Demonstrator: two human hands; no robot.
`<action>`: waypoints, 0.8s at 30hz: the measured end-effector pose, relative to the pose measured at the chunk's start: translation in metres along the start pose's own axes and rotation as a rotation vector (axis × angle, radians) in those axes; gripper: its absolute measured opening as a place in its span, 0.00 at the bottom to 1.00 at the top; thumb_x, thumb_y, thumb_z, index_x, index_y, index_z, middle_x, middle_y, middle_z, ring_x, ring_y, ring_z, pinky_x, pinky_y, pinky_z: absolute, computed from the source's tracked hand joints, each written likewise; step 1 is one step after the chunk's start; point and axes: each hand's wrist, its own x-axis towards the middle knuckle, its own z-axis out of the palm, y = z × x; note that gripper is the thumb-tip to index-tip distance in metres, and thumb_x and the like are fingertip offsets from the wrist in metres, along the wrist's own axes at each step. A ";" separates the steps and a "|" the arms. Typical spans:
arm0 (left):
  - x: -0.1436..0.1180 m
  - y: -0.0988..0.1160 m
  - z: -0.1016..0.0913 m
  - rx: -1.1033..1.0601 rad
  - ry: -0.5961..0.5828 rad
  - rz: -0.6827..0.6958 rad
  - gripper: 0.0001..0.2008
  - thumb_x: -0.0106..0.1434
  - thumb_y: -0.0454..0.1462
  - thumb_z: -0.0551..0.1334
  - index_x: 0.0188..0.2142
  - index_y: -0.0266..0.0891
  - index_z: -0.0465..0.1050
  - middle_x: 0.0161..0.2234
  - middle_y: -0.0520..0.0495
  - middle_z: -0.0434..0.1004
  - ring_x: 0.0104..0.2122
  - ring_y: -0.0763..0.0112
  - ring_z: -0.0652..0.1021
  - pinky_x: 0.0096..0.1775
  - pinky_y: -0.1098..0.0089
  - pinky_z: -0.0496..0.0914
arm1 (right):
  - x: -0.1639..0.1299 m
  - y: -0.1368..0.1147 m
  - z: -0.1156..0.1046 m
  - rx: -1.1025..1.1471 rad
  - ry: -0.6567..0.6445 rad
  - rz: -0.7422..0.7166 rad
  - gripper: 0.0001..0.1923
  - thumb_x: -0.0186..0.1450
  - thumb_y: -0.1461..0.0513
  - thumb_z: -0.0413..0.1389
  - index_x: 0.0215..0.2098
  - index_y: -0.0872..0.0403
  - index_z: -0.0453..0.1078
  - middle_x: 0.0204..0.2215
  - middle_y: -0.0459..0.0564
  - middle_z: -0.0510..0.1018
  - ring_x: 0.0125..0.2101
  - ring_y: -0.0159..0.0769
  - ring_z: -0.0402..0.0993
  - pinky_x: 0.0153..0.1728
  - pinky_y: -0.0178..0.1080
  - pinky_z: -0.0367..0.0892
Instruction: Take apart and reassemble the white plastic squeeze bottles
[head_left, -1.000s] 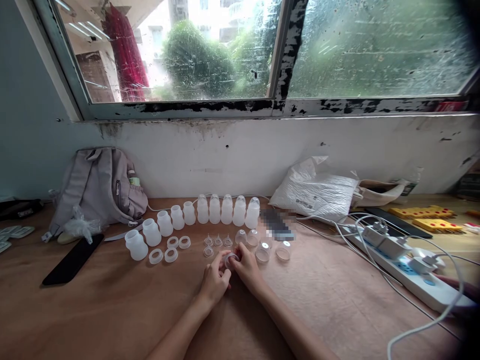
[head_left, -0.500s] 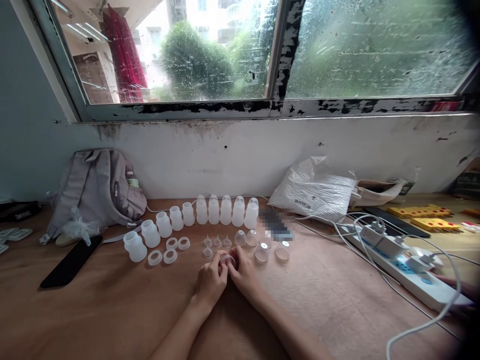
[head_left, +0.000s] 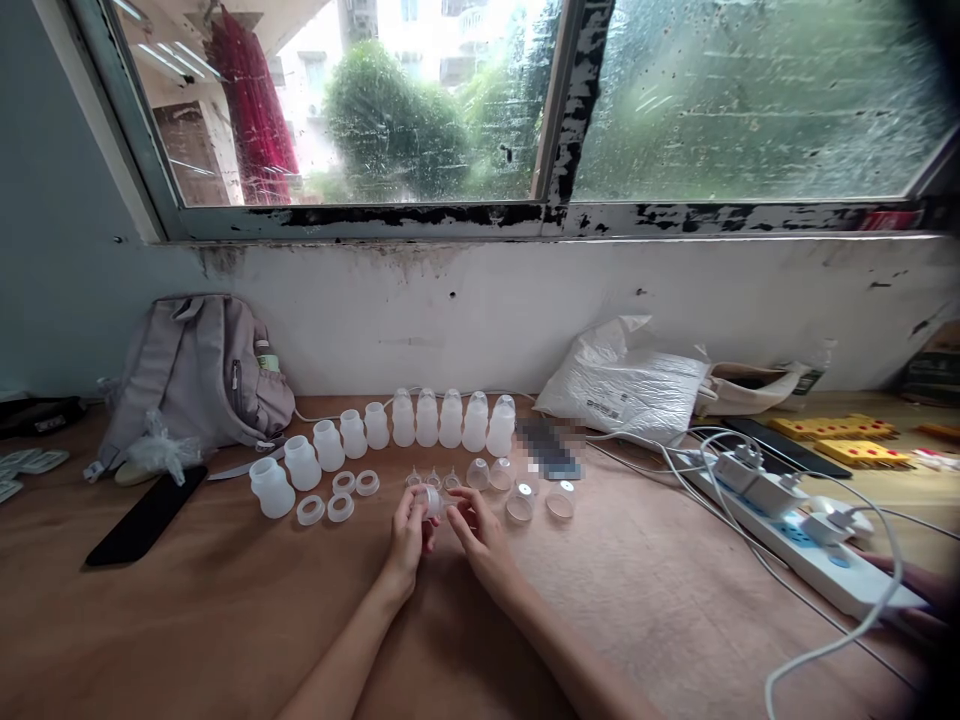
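My left hand [head_left: 409, 535] is closed round a whitish baby bottle collar ring [head_left: 430, 502], turned on its side. A translucent nipple seems to stick out of it to the right. At that tip, the thumb and fingers of my right hand [head_left: 480, 530] are pinched together. Just behind my hands stand several loose nipples [head_left: 451, 480], partly hidden. More collar rings [head_left: 340, 508] lie to the left. To the right are several transparent dome caps [head_left: 520, 503]. Open frosted bottles [head_left: 302, 464] and capped bottles [head_left: 451, 420] form a curved row behind.
A grey backpack [head_left: 202, 370] and a black phone-like slab [head_left: 146, 515] are on the left. A silvery plastic package [head_left: 637, 385] rests against the wall. At right, a white power strip [head_left: 810, 545] has plugs and loose cables [head_left: 832, 655] trailing over the table.
My hands have moved slightly apart. The collar ring has turned onto its side in my left hand, and my right fingers have shifted to the nipple's end.
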 end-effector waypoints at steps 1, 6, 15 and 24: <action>0.000 0.001 -0.001 -0.068 -0.023 -0.029 0.13 0.55 0.43 0.51 0.38 0.40 0.60 0.18 0.58 0.61 0.12 0.83 0.58 0.15 0.80 0.51 | 0.000 0.000 0.000 -0.063 0.019 -0.025 0.12 0.61 0.58 0.47 0.42 0.53 0.62 0.28 0.46 0.67 0.26 0.32 0.66 0.28 0.34 0.63; -0.002 0.005 -0.005 -0.151 -0.164 -0.162 0.19 0.55 0.51 0.49 0.34 0.37 0.63 0.17 0.58 0.57 0.12 0.84 0.55 0.15 0.80 0.47 | -0.001 0.007 0.003 -0.299 -0.003 -0.117 0.08 0.62 0.58 0.46 0.34 0.53 0.64 0.32 0.49 0.65 0.26 0.31 0.65 0.28 0.34 0.62; -0.005 0.008 -0.005 0.299 -0.104 0.124 0.19 0.55 0.51 0.52 0.21 0.38 0.57 0.17 0.57 0.54 0.17 0.80 0.58 0.20 0.77 0.55 | -0.009 0.001 0.003 -0.319 -0.105 -0.195 0.12 0.65 0.60 0.41 0.25 0.52 0.59 0.23 0.47 0.66 0.24 0.32 0.62 0.26 0.33 0.57; 0.005 -0.004 0.000 0.332 -0.061 0.186 0.21 0.57 0.52 0.49 0.19 0.39 0.54 0.17 0.57 0.51 0.19 0.78 0.57 0.22 0.76 0.56 | -0.009 -0.001 0.001 -0.259 -0.060 -0.215 0.13 0.64 0.59 0.42 0.23 0.53 0.59 0.21 0.46 0.65 0.22 0.31 0.61 0.25 0.33 0.56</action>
